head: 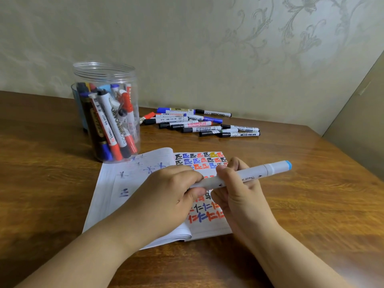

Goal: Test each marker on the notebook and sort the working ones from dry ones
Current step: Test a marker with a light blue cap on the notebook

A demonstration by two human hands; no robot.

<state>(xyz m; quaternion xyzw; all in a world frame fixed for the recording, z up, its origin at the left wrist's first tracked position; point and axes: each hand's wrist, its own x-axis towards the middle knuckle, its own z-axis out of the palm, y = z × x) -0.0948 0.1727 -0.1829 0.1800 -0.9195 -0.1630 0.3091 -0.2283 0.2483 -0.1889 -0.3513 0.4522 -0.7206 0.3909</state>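
Both sets of fingers (223, 169) curl round one pale grey marker (249, 174) with a blue end cap, held level just above the open notebook (108, 196); the left hand (166, 196) grips its near end, the right hand (239, 192) its middle. The page is thick with test strokes. A loose heap of markers (199, 123) lies on the wooden bench (311, 204), but the clear ribbed plastic jar (106, 111) looks well stocked, so plenty remain.

We see two bare forearms entering from six o'clock (no sleeves, rings, watch or bands on them), ending in the left hand (166, 196) and right hand (239, 190).
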